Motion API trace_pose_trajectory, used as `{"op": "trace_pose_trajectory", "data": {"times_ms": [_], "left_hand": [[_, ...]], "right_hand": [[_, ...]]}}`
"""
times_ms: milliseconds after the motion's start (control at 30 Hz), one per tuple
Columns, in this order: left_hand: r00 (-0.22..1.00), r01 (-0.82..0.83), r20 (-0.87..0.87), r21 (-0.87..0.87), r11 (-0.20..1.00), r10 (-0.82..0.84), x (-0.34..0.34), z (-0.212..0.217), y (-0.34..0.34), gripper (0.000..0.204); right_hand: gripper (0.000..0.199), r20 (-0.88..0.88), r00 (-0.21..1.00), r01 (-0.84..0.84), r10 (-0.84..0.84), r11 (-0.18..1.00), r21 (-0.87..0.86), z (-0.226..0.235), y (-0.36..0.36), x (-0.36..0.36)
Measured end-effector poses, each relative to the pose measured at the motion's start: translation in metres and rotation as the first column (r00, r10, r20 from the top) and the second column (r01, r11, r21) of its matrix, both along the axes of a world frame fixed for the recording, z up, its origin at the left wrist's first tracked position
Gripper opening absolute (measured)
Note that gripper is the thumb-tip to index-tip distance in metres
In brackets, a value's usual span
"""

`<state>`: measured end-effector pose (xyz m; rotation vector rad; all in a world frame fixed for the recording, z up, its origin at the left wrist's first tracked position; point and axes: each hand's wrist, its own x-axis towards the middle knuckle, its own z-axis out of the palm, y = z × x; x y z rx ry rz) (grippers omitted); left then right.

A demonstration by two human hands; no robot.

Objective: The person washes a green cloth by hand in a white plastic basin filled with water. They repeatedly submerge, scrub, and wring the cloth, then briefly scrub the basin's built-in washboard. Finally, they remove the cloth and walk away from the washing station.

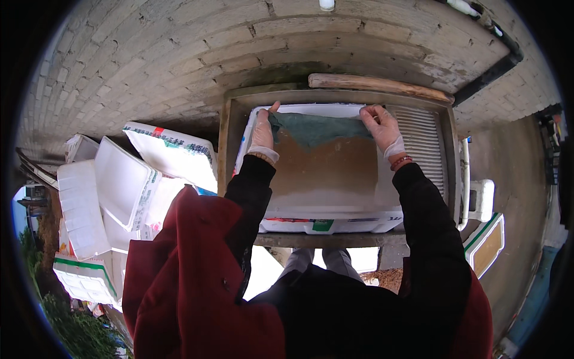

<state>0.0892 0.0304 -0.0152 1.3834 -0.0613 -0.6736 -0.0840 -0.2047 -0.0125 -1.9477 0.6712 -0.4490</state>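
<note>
A white foam box (pixel 338 111) stands inside a concrete wash trough (pixel 226 149) in front of me. Brown material (pixel 326 170), whether muddy water or something solid I cannot tell, shows inside it. Across the far part of the box stretches a thin, dark green cloth (pixel 317 128) with an uneven lower edge. My left hand (pixel 263 130), in a clear glove, grips the cloth's left end by the box's left rim. At the far right corner my right hand (pixel 381 124), also gloved, pinches the other end.
Ridged concrete (pixel 421 134) fills the trough's right side, and a wooden beam (pixel 379 85) lies along its back edge. Several white foam boxes (pixel 122 182) are piled at the left. A white plastic stool (pixel 482 200) stands at the right. Behind rises a brick wall (pixel 179 66).
</note>
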Motion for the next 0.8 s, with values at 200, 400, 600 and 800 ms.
{"op": "trace_pose_trajectory", "data": {"times_ms": [200, 400, 600, 800], "left_hand": [[0.997, -0.071, 0.02, 0.195, 0.978, 0.068, 0.048, -0.116, 0.037, 0.051], [0.975, 0.194, -0.17, 0.335, 0.922, -0.144, -0.001, -0.052, 0.019, 0.046], [0.951, 0.222, -0.26, 0.206, 0.953, -0.165, -0.007, -0.056, 0.039, 0.045], [0.938, 0.185, -0.327, 0.205, 0.961, -0.111, -0.008, -0.056, 0.042, 0.046]], "right_hand": [[0.024, -0.366, 0.908, -0.366, 0.205, 0.813, -0.453, -0.054, -0.023, -0.01], [0.045, -0.691, 0.459, -0.758, 0.558, 0.652, 0.024, -0.095, 0.003, 0.001], [0.087, -0.866, 0.427, -0.644, 0.259, 0.759, -0.091, -0.095, 0.049, 0.041], [0.065, -0.866, 0.211, -0.786, 0.453, 0.605, 0.125, -0.154, 0.015, 0.027]]}}
